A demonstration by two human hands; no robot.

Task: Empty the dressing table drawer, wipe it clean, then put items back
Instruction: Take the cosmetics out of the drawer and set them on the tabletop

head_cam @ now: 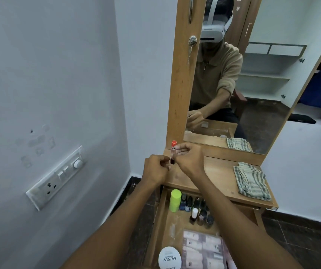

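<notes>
Open wooden drawer (160, 214) below both hands, upright lime-green bottle (175, 200), dark nail polish bottles (198, 210), white round tub (169, 258), checked cloth (251, 181) folded right of the hands

A: What is mounted on the pale wall (49, 74) at the left?
B: A white switch panel (56, 178) is fixed there at a slant; a round dial (77, 164), rocker switches and a three-pin socket (49, 188) are set in it. Faint marks and a small dark hole are seen above it.
A: And at the wall's foot?
B: A dark skirting (131, 184) is met by dark tiled floor (301, 232).
A: What is shown in the mirror (262, 84)?
B: White open shelves (264, 78) and a wooden door are reflected. On the wooden frame left of the glass, a metal lock (192, 40) with a key hanging from it is seen, below a metal handle (190, 8).
</notes>
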